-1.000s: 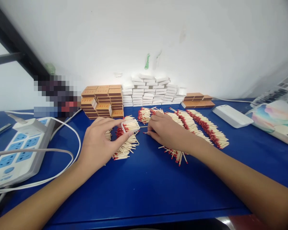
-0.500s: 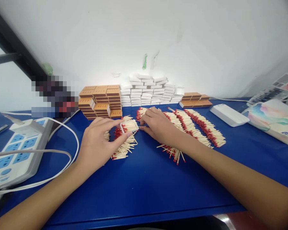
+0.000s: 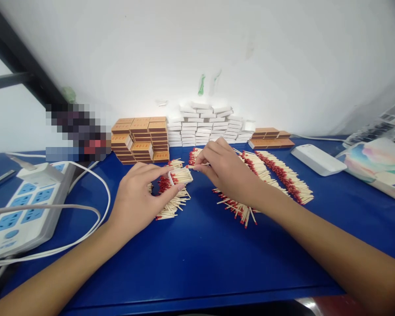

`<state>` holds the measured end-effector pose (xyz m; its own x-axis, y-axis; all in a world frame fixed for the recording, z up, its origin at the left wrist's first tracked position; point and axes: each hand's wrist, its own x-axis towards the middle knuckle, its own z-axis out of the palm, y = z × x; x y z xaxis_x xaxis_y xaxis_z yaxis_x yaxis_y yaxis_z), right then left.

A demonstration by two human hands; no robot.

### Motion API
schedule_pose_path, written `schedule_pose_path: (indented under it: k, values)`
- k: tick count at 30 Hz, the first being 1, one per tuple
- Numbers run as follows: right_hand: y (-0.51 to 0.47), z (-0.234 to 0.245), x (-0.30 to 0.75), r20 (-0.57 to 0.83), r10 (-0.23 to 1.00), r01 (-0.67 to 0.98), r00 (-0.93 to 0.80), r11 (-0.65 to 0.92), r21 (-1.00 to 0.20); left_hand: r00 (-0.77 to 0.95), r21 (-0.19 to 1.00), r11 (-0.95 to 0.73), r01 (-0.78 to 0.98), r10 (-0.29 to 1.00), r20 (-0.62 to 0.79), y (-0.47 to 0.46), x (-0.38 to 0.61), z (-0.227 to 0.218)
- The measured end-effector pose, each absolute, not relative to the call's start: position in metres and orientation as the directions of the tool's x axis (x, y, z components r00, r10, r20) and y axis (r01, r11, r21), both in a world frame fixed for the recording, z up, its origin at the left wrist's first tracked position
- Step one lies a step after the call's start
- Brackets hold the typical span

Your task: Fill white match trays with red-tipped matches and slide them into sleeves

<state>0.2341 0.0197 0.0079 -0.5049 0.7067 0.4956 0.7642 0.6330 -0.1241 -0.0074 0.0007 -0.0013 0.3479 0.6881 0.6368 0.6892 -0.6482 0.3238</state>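
With the white tray (image 3: 190,179) taken as the clock's centre and twelve o'clock set toward the wall (image 3: 145,57), the left hand (image 3: 133,193) is seen at about eight o'clock. The tray is clamped between its thumb, placed at the near side, and its fingers, placed at the side toward ten. Red-tipped matches are held in the tray, their heads pointed mostly toward nine. The tray is seen over a match heap (image 3: 173,207), spread toward six and seven; whether the two are touching cannot be told.

At three o'clock, the right hand (image 3: 225,169) is closed, a match (image 3: 191,166) being pinched between thumb and fingertips. Its red head is directed toward nine, just beside the tray's rim. Another heap (image 3: 240,210) is spread at four, and further match rows (image 3: 291,177) are laid at three, beyond the right hand.

Orange matchboxes (image 3: 141,138) are stacked at ten and white trays (image 3: 206,127) are piled at one, both on the blue table (image 3: 191,254). A power strip (image 3: 29,210) is set between eight and nine.
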Motion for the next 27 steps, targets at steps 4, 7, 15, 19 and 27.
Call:
schedule_pose_path:
  k: [4,7,15,19,27]
  values:
    - [0.006,0.013,0.220,0.514,0.659,0.734,-0.549,0.674,-0.080,0.378,0.333,-0.676,0.658,0.678,0.630,0.000,-0.005,-0.002]
    - [0.002,0.011,0.214,0.520,0.641,0.729,-0.565,0.683,-0.050,0.386,0.341,-0.684,0.644,0.677,0.627,-0.001,-0.004,-0.002]
    - [0.018,0.015,0.242,0.589,0.687,0.727,-0.426,0.648,-0.230,0.318,0.380,-0.630,0.677,0.716,0.621,-0.001,-0.005,0.001]
    - [0.036,0.004,0.259,0.470,0.772,0.817,-0.428,0.553,-0.166,0.282,0.380,-0.595,0.708,0.732,0.621,-0.001,-0.005,0.004]
    - [0.044,-0.015,0.256,0.303,0.829,0.872,-0.469,0.489,0.011,0.284,0.377,-0.594,0.711,0.732,0.619,-0.003,-0.006,0.005]
